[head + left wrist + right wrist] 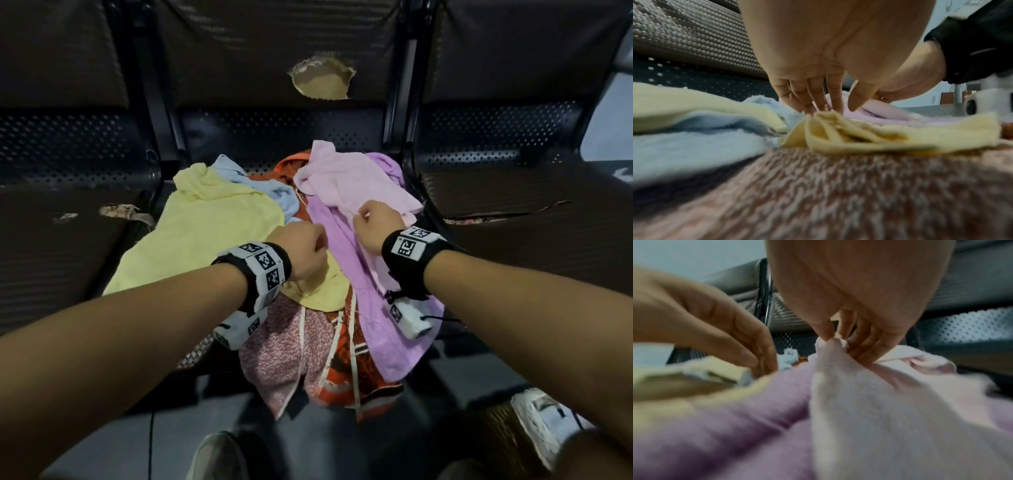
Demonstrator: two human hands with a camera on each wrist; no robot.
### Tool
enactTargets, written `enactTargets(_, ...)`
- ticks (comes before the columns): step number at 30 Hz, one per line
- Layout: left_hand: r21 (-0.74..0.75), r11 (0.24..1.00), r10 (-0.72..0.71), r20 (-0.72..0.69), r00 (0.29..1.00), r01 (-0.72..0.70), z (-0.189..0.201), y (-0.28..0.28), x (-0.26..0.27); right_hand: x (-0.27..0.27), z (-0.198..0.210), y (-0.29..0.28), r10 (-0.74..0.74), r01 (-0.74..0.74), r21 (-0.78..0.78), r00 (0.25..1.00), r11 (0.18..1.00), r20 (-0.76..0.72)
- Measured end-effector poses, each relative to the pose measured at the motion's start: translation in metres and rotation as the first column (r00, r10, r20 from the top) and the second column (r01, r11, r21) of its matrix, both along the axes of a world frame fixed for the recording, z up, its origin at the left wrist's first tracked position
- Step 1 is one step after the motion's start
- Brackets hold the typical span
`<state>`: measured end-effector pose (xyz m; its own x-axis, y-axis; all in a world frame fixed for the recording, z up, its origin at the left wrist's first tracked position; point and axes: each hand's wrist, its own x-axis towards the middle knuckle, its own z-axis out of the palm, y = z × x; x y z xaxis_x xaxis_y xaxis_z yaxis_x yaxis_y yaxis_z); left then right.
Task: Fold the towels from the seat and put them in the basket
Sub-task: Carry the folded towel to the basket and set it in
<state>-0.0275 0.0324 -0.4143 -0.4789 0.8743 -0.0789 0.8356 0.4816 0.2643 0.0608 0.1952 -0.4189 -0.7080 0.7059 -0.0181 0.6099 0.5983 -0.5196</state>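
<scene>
Right wrist: right hand [857, 344] pinches pale pink towel [869, 402]; left hand [824, 91] seemingly touches yellow towel [849, 138].

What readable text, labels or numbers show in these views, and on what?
No readable words, brands or numbers in any view.
Left wrist band: black-and-white square fiducial markers only, no letters.
Right wrist band: the same kind of markers, no letters.
Towels and seat: no tags or print visible.
Wrist views: blurred, nothing legible.

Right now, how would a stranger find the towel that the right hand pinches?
Look at the middle seat with the towel pile. On its right side, the pale pink towel lies on top of the purple towel; it is lighter and pinched by the right hand.
</scene>
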Motion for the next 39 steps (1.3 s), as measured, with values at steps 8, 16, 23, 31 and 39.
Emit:
enactTargets(8, 0.462, 0.865, 0.002, 0.388, 0.921, -0.197, 0.026, 0.006, 0.028, 0.014, 0.052, -0.038, -0.057, -0.261, -0.528, 0.858, 0.808, -0.511)
enactTargets(16, 0.56, 0.731, -0.016, 0.586, 0.81, -0.391, 0.062, -0.009, 0.042, 0.052, 0.067, -0.02, 0.253, -0.284, -0.115, 0.941, 0.952, -0.226)
enactTargets(23, 0.526, 0.732, 0.038, 0.604, 0.796, -0.433, 0.094, -0.031, 0.033, 0.061, 0.066, -0.012, 0.286, -0.268, 0.152, 0.951, 0.952, -0.115)
enactTargets(31, 0.436, 0.896, 0.042, 0.106, 0.993, -0.085, 0.092, -0.034, 0.036, 0.049, 0.109, -0.042, 0.396, -0.38, 0.124, 0.819, 0.916, -0.415)
enactTargets(39, 0.536, 0.746, 0.312, 0.242, 0.919, -0.395, 0.094, -0.03, 0.029, 0.058, 0.096, -0.032, 0.285, -0.259, 0.183, 0.949, 0.948, -0.136)
